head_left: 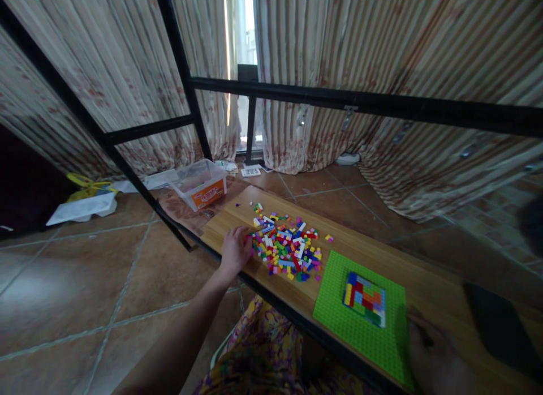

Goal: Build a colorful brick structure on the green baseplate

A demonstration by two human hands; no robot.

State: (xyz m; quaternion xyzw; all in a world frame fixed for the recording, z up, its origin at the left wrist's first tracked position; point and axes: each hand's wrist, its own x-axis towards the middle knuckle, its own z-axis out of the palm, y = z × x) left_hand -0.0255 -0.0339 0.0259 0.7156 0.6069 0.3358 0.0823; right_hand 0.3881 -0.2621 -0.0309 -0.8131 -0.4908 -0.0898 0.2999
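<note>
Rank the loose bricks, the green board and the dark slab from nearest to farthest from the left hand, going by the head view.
1. Loose bricks: right by the fingertips of the left hand, spreading to its right.
2. Green board: farther right along the table, past the bricks.
3. Dark slab: farthest right, beyond the board.

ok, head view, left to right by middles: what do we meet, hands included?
White tray → clear plastic box → left hand → loose brick pile → green baseplate → right hand, blurred → dark flat object.
</note>
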